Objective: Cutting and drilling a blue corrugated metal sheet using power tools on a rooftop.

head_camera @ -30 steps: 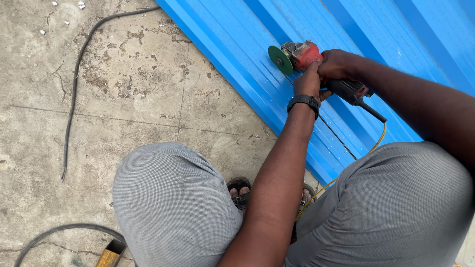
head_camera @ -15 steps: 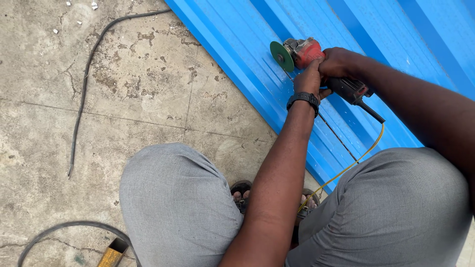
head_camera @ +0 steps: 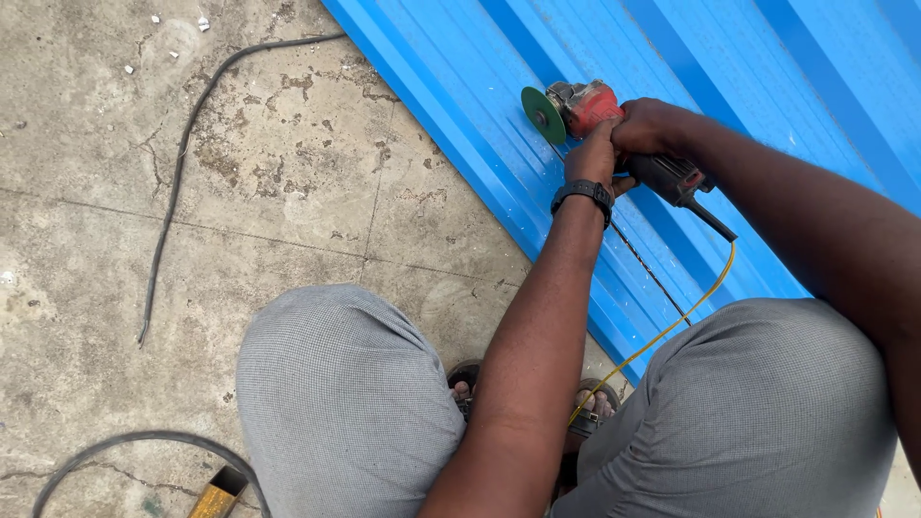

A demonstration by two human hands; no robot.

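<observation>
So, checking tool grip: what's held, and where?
An angle grinder: left hand on its red front housing, right hand around its dark rear body.

The grinder (head_camera: 600,120) is set on the ribbed sheet (head_camera: 767,86) at one o'clock (cable (head_camera: 177,177) at ten, on concrete (head_camera: 288,192)).

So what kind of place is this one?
Likely an outdoor work yard or building site: stained, cracked concrete floor, blue corrugated metal sheet lying on it, and an angle grinder in both hands.
</observation>
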